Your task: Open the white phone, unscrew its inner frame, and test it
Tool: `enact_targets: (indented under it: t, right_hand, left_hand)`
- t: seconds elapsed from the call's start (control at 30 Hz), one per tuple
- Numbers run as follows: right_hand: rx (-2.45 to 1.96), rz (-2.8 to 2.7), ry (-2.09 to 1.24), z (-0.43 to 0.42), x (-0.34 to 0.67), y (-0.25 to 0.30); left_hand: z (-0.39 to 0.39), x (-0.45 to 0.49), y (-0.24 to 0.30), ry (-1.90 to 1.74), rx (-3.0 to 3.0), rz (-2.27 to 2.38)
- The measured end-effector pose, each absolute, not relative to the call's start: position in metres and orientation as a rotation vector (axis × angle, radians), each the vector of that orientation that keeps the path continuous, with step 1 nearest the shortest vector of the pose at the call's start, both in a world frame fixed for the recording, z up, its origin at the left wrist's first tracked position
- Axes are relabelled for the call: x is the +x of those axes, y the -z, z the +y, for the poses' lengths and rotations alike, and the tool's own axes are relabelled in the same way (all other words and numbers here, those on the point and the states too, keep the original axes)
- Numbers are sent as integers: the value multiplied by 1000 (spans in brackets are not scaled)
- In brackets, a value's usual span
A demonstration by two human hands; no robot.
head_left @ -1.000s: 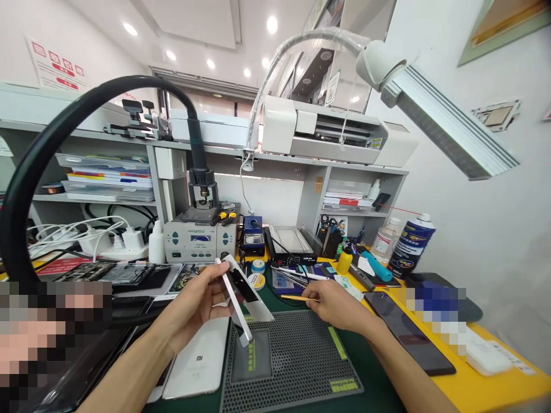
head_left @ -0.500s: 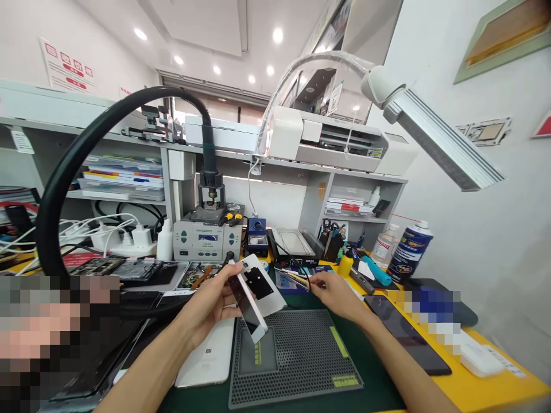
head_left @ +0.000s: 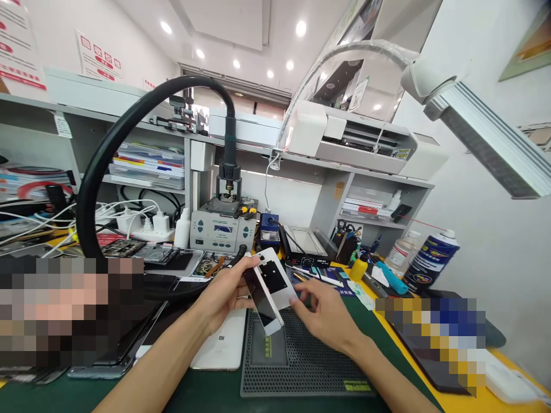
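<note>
My left hand is closed around a white smartphone, tilted above the work mat. The phone's white back cover, with a black patch on it, stands at an angle to the dark-screened body. My right hand has its thumb and fingers at the cover's lower right corner, apparently pinching it. Any small tool within those fingers cannot be made out. Below lies a grey perforated mat, and beside it a white tablet with an mi logo is partly under my left hand.
A hot-air station with a thick black hose stands behind. Tools lie beyond my right hand. A yellow bottle and a blue spray can are to the right. A lamp hangs overhead.
My right hand has come back from the tools to the corner of the phone's back cover. My left hand still holds the phone. The view has turned slightly left.
</note>
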State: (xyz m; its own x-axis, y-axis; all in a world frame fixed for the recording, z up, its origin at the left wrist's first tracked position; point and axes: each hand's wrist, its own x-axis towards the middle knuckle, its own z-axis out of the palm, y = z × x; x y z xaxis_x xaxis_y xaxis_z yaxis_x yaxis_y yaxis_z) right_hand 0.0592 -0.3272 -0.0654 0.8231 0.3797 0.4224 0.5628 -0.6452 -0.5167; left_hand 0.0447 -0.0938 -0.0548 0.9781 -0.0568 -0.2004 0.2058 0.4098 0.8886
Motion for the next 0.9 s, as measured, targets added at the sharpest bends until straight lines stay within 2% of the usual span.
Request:
enact_targets:
  t: [0.17,0.5,0.9]
  right_hand:
    - [-2324,-629,230,-320,60,73]
    - [-2119,-491,228,-327,72,76]
    - [-2071,-503,720,-329,76,58]
  left_hand:
    - [-96,44,51,157,1145,163]
    - [-102,40,50,94,1142,154]
    - [-104,39,54,54,1192,178]
